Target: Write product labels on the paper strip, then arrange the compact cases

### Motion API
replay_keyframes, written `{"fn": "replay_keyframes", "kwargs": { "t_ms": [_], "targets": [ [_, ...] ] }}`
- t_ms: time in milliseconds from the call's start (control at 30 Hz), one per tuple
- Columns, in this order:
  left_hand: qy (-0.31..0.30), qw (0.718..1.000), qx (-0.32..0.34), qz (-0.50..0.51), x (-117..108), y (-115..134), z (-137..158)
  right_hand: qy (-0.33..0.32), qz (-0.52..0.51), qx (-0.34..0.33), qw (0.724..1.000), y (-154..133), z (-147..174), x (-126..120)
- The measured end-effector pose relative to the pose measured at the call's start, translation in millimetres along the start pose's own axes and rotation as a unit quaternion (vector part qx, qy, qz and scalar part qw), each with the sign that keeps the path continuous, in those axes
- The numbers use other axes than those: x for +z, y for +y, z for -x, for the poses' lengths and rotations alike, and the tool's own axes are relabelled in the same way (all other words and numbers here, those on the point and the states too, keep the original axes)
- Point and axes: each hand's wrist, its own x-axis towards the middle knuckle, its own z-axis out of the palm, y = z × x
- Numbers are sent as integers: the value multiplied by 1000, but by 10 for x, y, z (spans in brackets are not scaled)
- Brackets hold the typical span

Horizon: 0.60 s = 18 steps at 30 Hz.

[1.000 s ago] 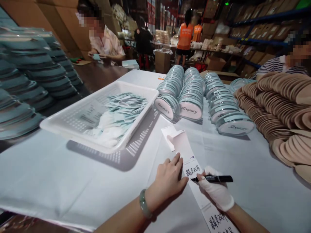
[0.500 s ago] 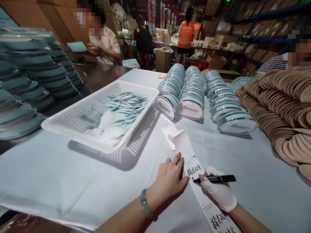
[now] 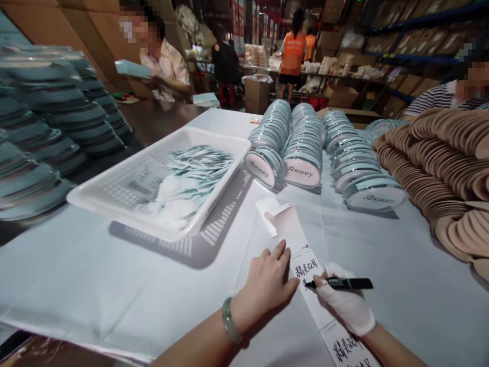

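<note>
A long white paper strip of labels point(image 3: 290, 229) lies on the white-covered table, its far end curled over. Black handwritten characters stand on two of its sections. My left hand point(image 3: 267, 278), bare with a green bangle at the wrist, rests flat with fingers spread along the strip's left edge. My right hand point(image 3: 346, 303), in a white glove with bare fingertips, grips a black marker pen point(image 3: 349, 283). The pen's tip touches the paper under the upper line of writing, just right of my left thumb.
A white plastic basket point(image 3: 160, 232) of small packets stands at left. Behind the strip are rows of clear-wrapped oval packs point(image 3: 301, 171); brown oval pads point(image 3: 431, 188) are piled at right. Blue stacked packs point(image 3: 57, 117) stand far left. Several people are around, one holding a light-blue box point(image 3: 132, 69).
The pen has added a small stroke to the character under its tip. My left hand stays in place. The person at back left has raised and turned the light-blue box.
</note>
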Motion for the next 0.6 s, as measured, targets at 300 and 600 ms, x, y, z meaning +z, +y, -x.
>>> {"fn": "replay_keyframes", "kwargs": {
  "t_ms": [300,600],
  "targets": [
    [4,1000,3,3,11,-9,3,-42,10,32,999,89,13,-63],
    [9,1000,4,0,28,-17,-5,-5,0,75,997,62,1,-18]
  ]
}}
